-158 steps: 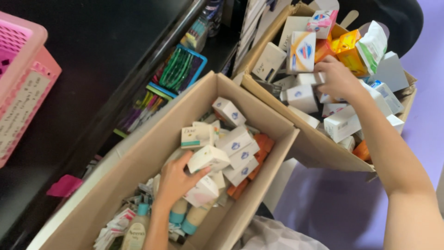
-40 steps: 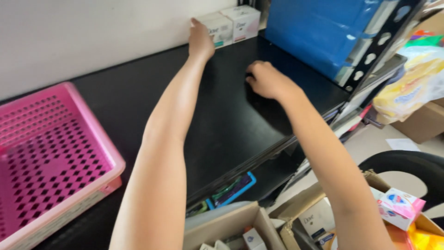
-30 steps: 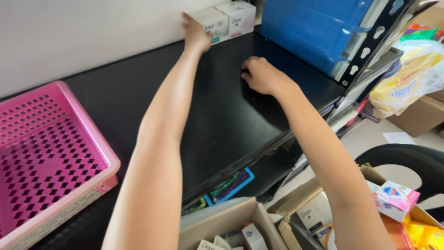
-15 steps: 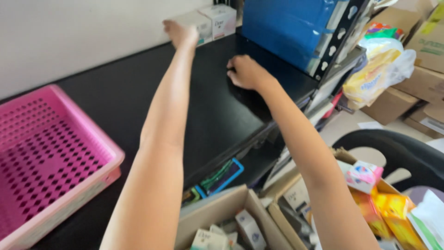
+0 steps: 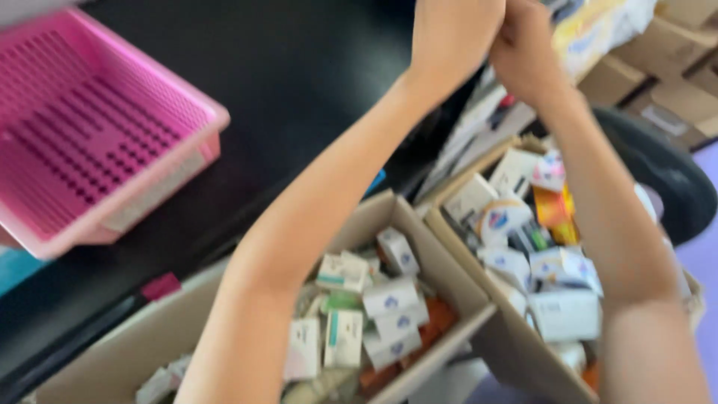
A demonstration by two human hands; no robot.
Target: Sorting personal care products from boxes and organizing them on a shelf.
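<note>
A pink basket (image 5: 97,142) sits at the black table's (image 5: 299,67) left edge. Both hands, left hand (image 5: 452,34) and right hand (image 5: 527,45), meet at its right edge, above two cardboard boxes (image 5: 441,247) of small cartons (image 5: 389,295); their grip cannot be made out. The cartons look light and crushable, best pinched across their flat sides.

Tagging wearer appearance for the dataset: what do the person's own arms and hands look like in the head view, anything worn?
Both arms are bare up to the frame edge: no sleeves, gloves, watch or bands show. The left hand and right hand are motion-blurred and cut off by the top edge, so rings or nail details cannot be told. No markings are visible on either forearm.
</note>
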